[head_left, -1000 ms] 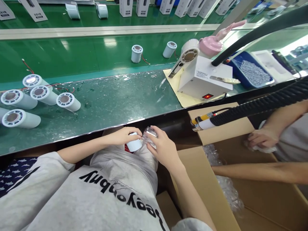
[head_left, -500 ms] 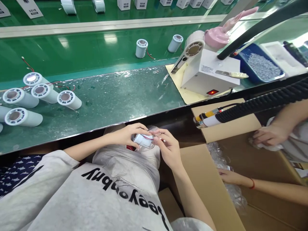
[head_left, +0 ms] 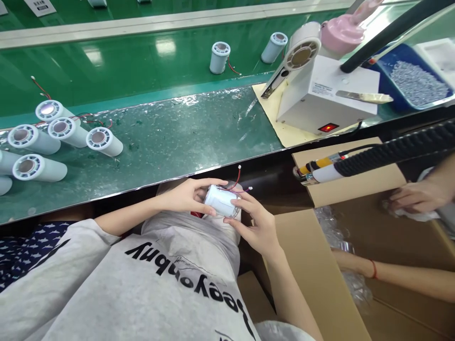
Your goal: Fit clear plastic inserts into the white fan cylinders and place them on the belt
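Note:
Above my lap, just off the bench's front edge, I hold a pale blue cylindrical housing [head_left: 221, 201] lying on its side. My left hand [head_left: 188, 196] grips its left end, thumb below and fingers above. At the right end, my right hand [head_left: 256, 219] closes on it with thumb and fingertips. Thin red and purple wires [head_left: 237, 178] with small white connectors stick up from behind the housing. Similar pale blue cylinders [head_left: 104, 141] with ringed ends and red wires lie grouped on the bench at the left.
The green bench [head_left: 170, 142] runs across in front of me. A white box-shaped device [head_left: 329, 94] with a lit red switch stands at its right, beside a blue tray of small pieces [head_left: 419, 83]. Another person's arm [head_left: 401, 279] reaches over an open cardboard box [head_left: 305, 265] holding clear plastic.
My right hand has shifted from the wires onto the housing's right end. The wires, previously along the housing, now stand up behind it. The view has shifted slightly.

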The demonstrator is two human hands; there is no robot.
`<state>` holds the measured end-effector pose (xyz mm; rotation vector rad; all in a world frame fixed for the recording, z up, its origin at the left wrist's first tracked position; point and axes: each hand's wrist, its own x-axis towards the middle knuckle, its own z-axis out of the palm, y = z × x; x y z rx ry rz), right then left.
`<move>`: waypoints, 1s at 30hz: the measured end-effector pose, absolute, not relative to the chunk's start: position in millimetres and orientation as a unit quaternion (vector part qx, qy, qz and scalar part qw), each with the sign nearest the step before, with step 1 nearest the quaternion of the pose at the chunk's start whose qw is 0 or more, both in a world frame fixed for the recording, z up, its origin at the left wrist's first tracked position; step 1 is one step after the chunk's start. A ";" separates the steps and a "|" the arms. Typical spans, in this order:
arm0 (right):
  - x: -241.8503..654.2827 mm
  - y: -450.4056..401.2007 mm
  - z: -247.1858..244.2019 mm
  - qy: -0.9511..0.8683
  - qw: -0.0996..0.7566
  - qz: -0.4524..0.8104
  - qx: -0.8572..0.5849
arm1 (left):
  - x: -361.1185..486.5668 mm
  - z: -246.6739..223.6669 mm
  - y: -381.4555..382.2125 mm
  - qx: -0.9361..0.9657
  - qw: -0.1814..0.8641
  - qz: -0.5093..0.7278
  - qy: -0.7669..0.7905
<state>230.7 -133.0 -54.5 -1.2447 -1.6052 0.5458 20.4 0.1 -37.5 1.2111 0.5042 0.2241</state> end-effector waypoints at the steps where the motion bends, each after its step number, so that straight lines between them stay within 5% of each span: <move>1: 230.3 -133.7 -54.5 -0.661 0.499 0.221 -0.514 | 19.6 -37.1 0.6 0.562 0.786 0.104 0.235; 30: 227.2 -131.8 -35.6 -0.423 0.482 0.554 -0.531 | 11.3 -31.9 6.5 0.759 0.620 0.166 0.111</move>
